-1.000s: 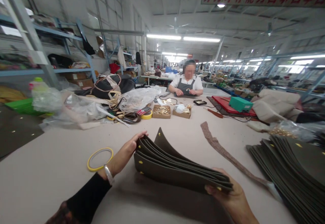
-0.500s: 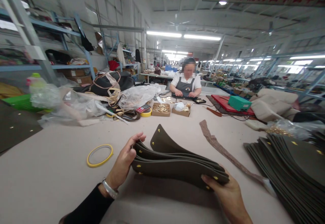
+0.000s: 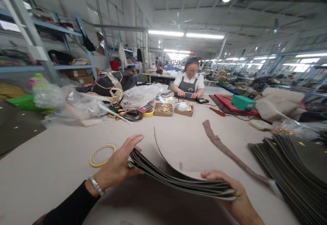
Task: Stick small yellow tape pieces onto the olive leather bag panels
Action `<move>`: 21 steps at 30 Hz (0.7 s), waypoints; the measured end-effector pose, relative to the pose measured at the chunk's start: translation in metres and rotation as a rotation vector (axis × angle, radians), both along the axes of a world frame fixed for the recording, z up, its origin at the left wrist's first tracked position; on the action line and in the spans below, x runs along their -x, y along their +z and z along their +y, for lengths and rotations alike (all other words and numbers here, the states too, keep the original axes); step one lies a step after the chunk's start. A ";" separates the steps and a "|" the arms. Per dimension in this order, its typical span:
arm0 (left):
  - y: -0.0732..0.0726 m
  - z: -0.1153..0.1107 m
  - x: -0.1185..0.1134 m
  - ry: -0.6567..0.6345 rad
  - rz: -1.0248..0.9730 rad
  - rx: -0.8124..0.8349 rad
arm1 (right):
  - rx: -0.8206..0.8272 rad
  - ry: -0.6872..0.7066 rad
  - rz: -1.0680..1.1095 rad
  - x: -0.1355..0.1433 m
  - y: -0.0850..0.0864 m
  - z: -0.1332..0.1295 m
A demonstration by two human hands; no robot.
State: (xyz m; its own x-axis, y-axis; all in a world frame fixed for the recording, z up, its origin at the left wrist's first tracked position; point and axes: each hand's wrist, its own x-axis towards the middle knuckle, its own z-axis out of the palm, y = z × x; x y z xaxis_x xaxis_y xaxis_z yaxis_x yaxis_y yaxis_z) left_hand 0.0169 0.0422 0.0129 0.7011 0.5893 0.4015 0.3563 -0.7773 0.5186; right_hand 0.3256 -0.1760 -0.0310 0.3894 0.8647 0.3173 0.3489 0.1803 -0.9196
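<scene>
Between my hands is a stack of dark olive-grey flexible panels (image 3: 176, 182), bowed downward in the middle and seen mostly by their edges. One panel at the far side curls up away from the others and shows its pale inner face. My left hand (image 3: 120, 160) grips the stack's left end, thumb side toward the far edge. My right hand (image 3: 231, 187) is wrapped round the right end, thumb on top and fingers underneath. A ring of yellow tape (image 3: 102, 165) lies on the table just beyond my left wrist.
A brown strip (image 3: 230, 157) crosses the table (image 3: 63, 170). More dark panels (image 3: 288, 170) are piled at right. Cardboard boxes of gold-coloured metal parts (image 3: 163, 114) stand ahead. Plastic bags (image 3: 140, 95) crowd the left back. A person (image 3: 189, 82) works across the table.
The stack has been tipped, so its edges face me where the broad faces with gold fittings showed before. My left hand has moved a little left; my right hand's thumb now rests on top.
</scene>
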 end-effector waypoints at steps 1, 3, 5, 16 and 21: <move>0.002 0.001 0.000 -0.003 0.007 -0.007 | 0.012 0.014 -0.019 -0.002 0.000 0.001; 0.005 0.003 -0.002 0.018 0.025 -0.012 | 0.036 0.027 -0.049 -0.004 0.000 0.004; 0.007 0.005 -0.005 0.041 0.049 0.044 | 0.056 0.011 -0.059 -0.006 0.000 0.007; -0.016 0.003 0.000 0.050 -0.066 0.187 | 0.025 -0.236 0.118 0.009 -0.010 0.010; -0.032 0.002 0.002 0.041 -0.196 0.243 | 0.049 -0.318 0.059 0.012 -0.010 0.011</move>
